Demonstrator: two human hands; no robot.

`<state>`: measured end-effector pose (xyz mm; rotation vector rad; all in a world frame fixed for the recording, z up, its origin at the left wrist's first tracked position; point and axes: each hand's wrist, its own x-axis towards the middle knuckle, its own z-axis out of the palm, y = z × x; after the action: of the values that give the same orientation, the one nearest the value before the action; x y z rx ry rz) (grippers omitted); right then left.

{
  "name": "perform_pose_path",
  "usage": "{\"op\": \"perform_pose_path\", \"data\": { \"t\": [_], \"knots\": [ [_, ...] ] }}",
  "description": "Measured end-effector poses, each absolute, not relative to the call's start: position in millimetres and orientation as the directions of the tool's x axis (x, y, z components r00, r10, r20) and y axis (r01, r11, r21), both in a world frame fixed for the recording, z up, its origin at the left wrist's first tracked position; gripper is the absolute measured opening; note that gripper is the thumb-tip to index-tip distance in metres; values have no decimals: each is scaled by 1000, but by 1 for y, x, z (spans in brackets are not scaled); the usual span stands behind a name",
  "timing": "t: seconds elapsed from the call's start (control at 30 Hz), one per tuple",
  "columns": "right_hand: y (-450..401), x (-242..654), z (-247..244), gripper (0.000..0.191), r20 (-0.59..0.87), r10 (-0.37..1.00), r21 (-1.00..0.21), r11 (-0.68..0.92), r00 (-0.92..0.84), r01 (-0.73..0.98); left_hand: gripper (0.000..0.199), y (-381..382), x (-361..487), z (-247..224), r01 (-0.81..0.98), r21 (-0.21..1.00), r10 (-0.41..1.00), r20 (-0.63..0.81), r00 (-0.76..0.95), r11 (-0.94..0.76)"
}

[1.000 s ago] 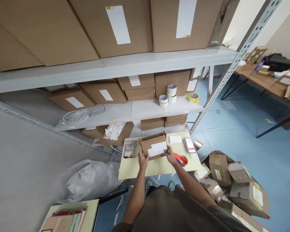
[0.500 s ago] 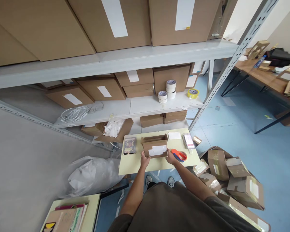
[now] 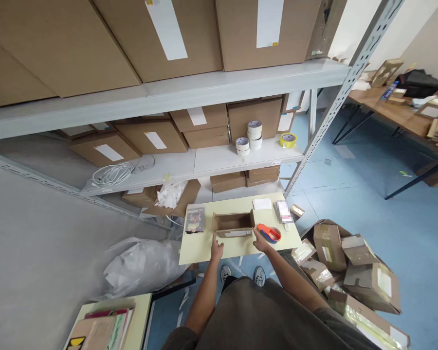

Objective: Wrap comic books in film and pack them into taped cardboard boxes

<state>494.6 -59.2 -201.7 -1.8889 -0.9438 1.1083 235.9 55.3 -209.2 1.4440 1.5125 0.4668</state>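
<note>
An open cardboard box [image 3: 234,228] with white labels on its near side lies on the pale yellow table [image 3: 197,250]. My left hand [image 3: 216,249] is at the box's near left corner, fingers apart, index finger pointing forward. At the near right corner is my right hand [image 3: 260,241], its fingers apart and partly stretched toward the box. Just right of the box sits a red and blue tape dispenser [image 3: 269,233]. A packaged item with a dark printed cover [image 3: 195,220] lies to the left. White paper [image 3: 262,203] rests behind the box.
A metal shelf [image 3: 219,163] with boxes, white tape rolls [image 3: 254,130] and yellow tape [image 3: 288,140] stands ahead. Discarded cartons [image 3: 330,245] pile up at the right. A plastic bag [image 3: 142,265] lies left; a blurred item [image 3: 283,212] is at the table's right.
The box has tipped back so its open top faces up and its labelled side shows less. Both hands have loosened from its sides.
</note>
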Motion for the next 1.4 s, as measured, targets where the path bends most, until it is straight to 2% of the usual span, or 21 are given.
{"op": "perform_pose_path", "data": {
  "t": [0.07,0.13,0.2,0.27,0.37,0.5,0.57,0.63,0.73,0.8,0.9,0.97,1.03,1.23,1.4],
  "knots": [
    [-59,503,-196,74,-289,826,-881,-427,484,202,81,57,230,-196,522,810,957,-287,-45,268],
    [-55,510,-184,61,-203,767,-907,-382,608,179,65,62,227,-179,533,828,983,-110,-147,172],
    [-47,512,-167,48,-109,737,-940,-295,667,172,48,71,230,-158,573,819,994,79,-74,-23],
    [-37,508,-149,39,-25,757,-961,-198,653,193,41,82,239,-140,603,769,976,129,177,-211],
    [-21,496,-132,34,37,847,-964,-110,530,243,37,99,255,-121,685,637,895,20,446,-355],
    [-16,493,-137,31,42,937,-907,-110,347,407,43,113,263,-116,847,443,845,-293,447,-295],
    [-20,497,-147,31,5,952,-862,-151,306,485,55,115,259,-119,874,397,811,-388,437,-281],
    [-25,502,-157,34,-61,957,-810,-214,285,546,76,114,254,-126,879,369,767,-455,454,-302],
    [-26,507,-164,48,-133,963,-730,-256,236,634,103,107,250,-138,880,364,741,-491,459,-305],
    [-20,507,-162,62,-146,970,-687,-241,194,686,99,102,252,-146,874,405,762,-466,449,-268],
    [-2,505,-155,84,-208,964,-626,-261,166,734,69,97,258,-152,861,463,794,-434,427,-210],
    [14,505,-151,95,-288,944,-579,-305,160,756,54,97,262,-153,867,463,807,-431,403,-185],
    [28,505,-151,101,-352,921,-528,-343,168,777,46,99,266,-151,882,443,820,-439,368,-159],
    [52,505,-168,89,-364,896,-404,-397,253,824,41,103,274,-150,912,400,834,-470,289,-90],
    [56,496,-186,58,-294,902,-325,-405,315,855,41,98,273,-159,909,405,851,-442,285,-94]
  ]
}}
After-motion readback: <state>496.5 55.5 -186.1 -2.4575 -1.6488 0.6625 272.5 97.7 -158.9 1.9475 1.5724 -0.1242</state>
